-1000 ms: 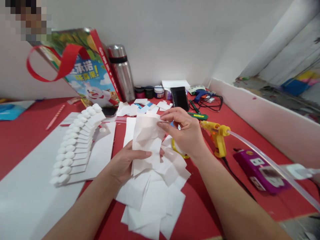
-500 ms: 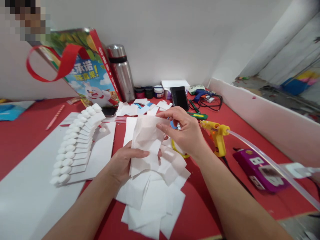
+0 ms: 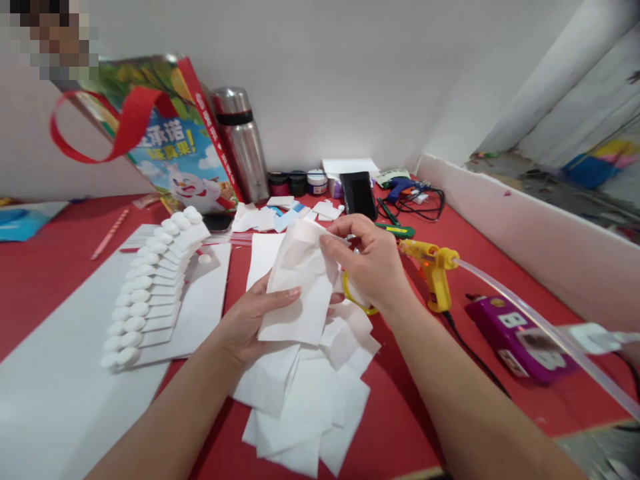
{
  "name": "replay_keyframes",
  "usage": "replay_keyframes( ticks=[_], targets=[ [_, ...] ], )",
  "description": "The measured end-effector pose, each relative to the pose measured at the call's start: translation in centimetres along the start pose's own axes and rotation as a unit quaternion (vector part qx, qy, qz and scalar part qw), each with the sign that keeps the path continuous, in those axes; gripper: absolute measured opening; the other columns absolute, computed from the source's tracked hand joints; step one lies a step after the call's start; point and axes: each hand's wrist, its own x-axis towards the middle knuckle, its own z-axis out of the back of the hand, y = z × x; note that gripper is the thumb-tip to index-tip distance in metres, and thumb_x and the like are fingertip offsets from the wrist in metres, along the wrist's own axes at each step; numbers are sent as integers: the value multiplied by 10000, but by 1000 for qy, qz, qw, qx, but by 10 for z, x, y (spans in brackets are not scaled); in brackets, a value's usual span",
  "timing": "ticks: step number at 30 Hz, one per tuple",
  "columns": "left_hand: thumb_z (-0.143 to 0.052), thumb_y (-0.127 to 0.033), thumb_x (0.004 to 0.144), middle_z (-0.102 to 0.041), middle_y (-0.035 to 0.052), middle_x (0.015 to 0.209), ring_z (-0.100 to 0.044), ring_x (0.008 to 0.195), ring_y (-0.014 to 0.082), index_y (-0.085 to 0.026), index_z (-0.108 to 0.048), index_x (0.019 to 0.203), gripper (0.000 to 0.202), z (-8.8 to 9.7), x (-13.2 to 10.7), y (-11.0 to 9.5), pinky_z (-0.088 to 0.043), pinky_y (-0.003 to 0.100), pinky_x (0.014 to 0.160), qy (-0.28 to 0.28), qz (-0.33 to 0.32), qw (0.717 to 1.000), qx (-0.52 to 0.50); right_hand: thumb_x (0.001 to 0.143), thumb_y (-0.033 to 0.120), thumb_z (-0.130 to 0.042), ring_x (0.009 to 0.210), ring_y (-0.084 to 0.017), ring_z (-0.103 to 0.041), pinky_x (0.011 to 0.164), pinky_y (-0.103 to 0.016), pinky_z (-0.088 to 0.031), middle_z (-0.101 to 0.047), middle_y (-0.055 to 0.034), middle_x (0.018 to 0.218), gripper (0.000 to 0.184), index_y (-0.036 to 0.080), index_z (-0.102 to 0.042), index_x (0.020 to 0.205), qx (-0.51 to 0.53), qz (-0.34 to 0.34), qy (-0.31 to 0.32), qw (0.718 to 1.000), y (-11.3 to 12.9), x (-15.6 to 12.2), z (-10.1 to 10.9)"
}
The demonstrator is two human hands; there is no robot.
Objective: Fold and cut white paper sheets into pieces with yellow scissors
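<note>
A thin white sheet of tissue paper (image 3: 300, 287) is held up between both hands, a little creased. My left hand (image 3: 255, 317) grips its lower left side, thumb on the front and fingers behind. At the upper right edge, my right hand (image 3: 367, 257) pinches the paper between thumb and fingers. Below lies a loose pile of white paper pieces (image 3: 305, 407) on the red table (image 3: 400, 393). Yellow-handled scissors (image 3: 369, 310) lie partly hidden behind my right hand. To the left stands a curved, stepped white model (image 3: 165, 287) edged with round white discs, resting on a white board (image 3: 213, 300).
A yellow glue gun (image 3: 434, 267) with a long clear stick stands at right, near a purple power box (image 3: 520, 343). Behind are a steel flask (image 3: 245, 147), a printed box (image 3: 175, 147), paint jars (image 3: 299, 183), paper scraps (image 3: 257, 218) and a green cutter (image 3: 395, 231). A low white wall (image 3: 530, 220) borders the right side.
The held paper has tilted, its top shifting right and upward. The left thumb has stayed on its front, and my right fingers have moved slightly along the upper right edge.
</note>
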Motion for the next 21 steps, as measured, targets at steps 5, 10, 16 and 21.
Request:
replay_keyframes(
  ticks=[5,10,16,21],
  targets=[
    [-777,-156,812,-777,152,1107,-770,952,346,-200,-538,1433,667,1,3,4,-605,540,915,-38,-32,999,19,819,251,-684,790,-166,-593,655,-291,-437,-659,-24,856,79,189,-655,779,9,-28,-8,1000,0,0,-3],
    [-786,-216,832,-757,130,1184,-762,996,316,-228,-560,1413,624,7,8,8,-610,475,929,-20,-57,998,29,803,240,-684,918,-197,-628,761,-321,-475,-681,-44,932,63,197,-653,770,21,-23,-31,999,-4,0,-4],
    [-791,-180,820,-752,79,1213,-767,970,263,-299,-495,1485,737,6,12,12,-626,392,888,-20,-105,993,48,728,293,-743,863,-197,-639,707,-330,-498,-695,-66,1055,136,201,-651,771,113,-130,-47,984,-6,-1,-7],
    [-772,-210,845,-743,69,1231,-765,928,234,-317,-513,1460,675,1,9,9,-623,330,807,-16,-128,990,63,665,339,-812,581,-142,-567,565,-296,-470,-629,16,683,270,203,-611,784,271,-249,-20,930,-1,-1,-9]
  ],
)
